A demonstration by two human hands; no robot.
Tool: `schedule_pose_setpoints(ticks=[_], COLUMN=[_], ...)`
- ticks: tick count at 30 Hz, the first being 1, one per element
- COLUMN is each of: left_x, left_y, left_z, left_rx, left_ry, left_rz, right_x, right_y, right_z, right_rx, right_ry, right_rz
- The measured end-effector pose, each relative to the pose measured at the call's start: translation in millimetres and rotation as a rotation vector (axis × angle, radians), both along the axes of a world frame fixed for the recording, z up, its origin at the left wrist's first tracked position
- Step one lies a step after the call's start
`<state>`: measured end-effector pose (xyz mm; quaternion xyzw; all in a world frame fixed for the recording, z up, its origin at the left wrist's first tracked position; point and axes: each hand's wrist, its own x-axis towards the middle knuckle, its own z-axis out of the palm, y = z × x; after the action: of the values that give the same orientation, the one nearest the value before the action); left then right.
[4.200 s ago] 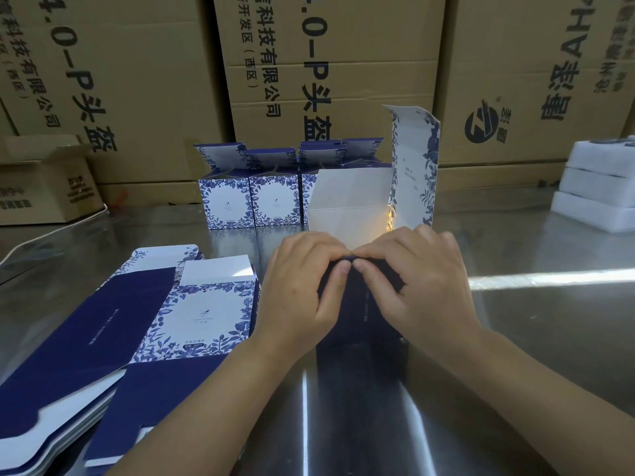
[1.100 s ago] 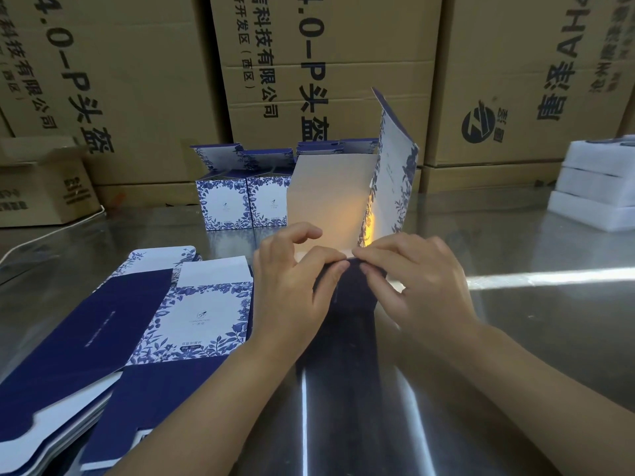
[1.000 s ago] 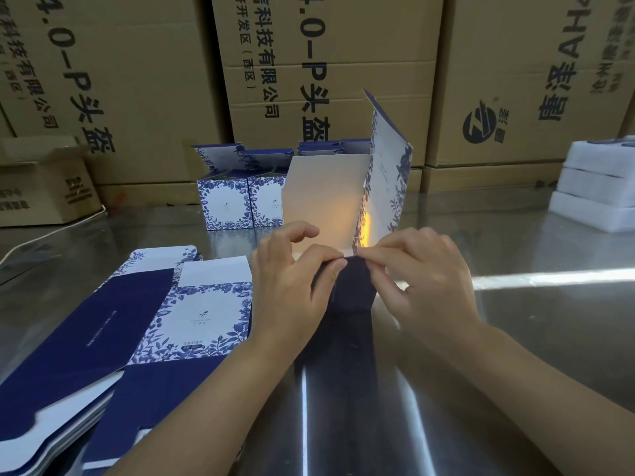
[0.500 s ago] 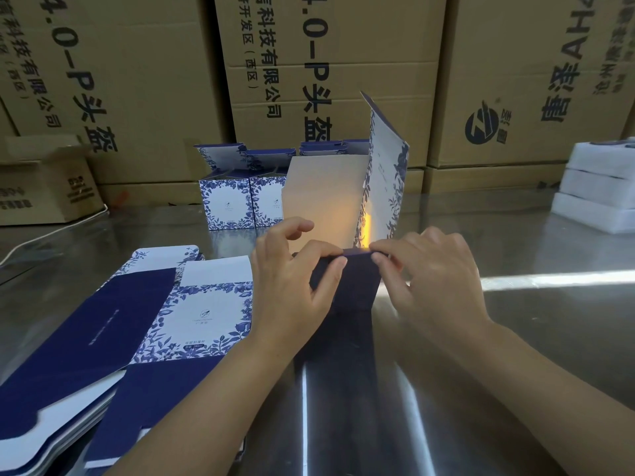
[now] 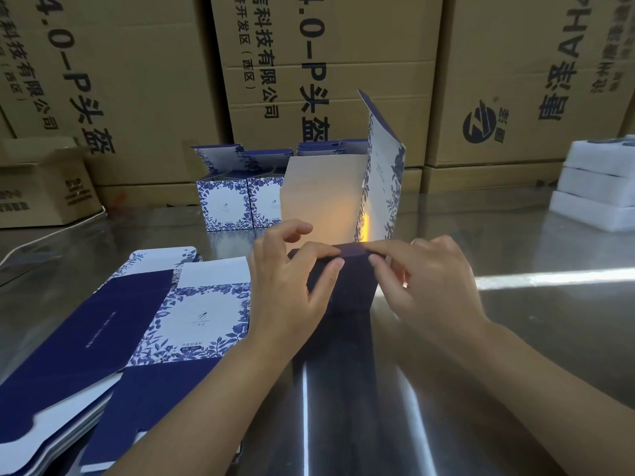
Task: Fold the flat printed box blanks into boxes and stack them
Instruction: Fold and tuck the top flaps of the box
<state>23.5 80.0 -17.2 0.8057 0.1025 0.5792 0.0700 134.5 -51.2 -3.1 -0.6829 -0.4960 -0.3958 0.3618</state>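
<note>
Both hands have slid apart along the top fold vs approx 4 s ago, when fingertips met mid-box; its tall floral panel now stands more edge-on. Left hand (image 5: 292, 290) & right hand (image 5: 434, 285) each pinch the dark-blue top edge of the half-folded box (image 5: 352, 286), fingers (image 5: 319, 250) curled over it, thumbs on the front. Box stands mid-bench (image 5: 522, 338), just right of the flat blanks (image 5: 137, 324); finished boxes (image 5: 233, 204) in a row behind, w/ cartons (image 5: 343, 46) beyond.

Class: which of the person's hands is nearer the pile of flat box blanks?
Left. The left hand is just right of the flat blanks; the right hand is farther right, across the half-folded box that both hands pinch.
</note>
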Motion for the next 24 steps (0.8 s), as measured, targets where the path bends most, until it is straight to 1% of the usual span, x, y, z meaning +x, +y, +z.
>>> schedule_pose_setpoints(ticks=[6, 10, 17, 20, 24], left_x=[0, -1, -1, -1, -1], left_y=[-5, -4, -2, -1, -1], left_z=[0, 0, 0, 1, 1], left_rx=[0.004, 0.013, -0.035, -0.034, -0.011], left_ry=[0.018, 0.032, -0.022, -0.017, -0.039], left_rz=[-0.043, -0.039, 0.022, 0.027, 0.012], right_x=[-9, -8, 0, 1, -1], right_y=[2, 2, -2, -3, -1], right_z=[-5, -5, -1, -1, -3], right_rx=[-0.009, -0.035, 0.000, -0.039, -0.021], right_ry=[0.016, 0.032, 0.072, 0.124, 0.143], right_rz=[0.047, 0.017, -0.001, -0.001, 0.018])
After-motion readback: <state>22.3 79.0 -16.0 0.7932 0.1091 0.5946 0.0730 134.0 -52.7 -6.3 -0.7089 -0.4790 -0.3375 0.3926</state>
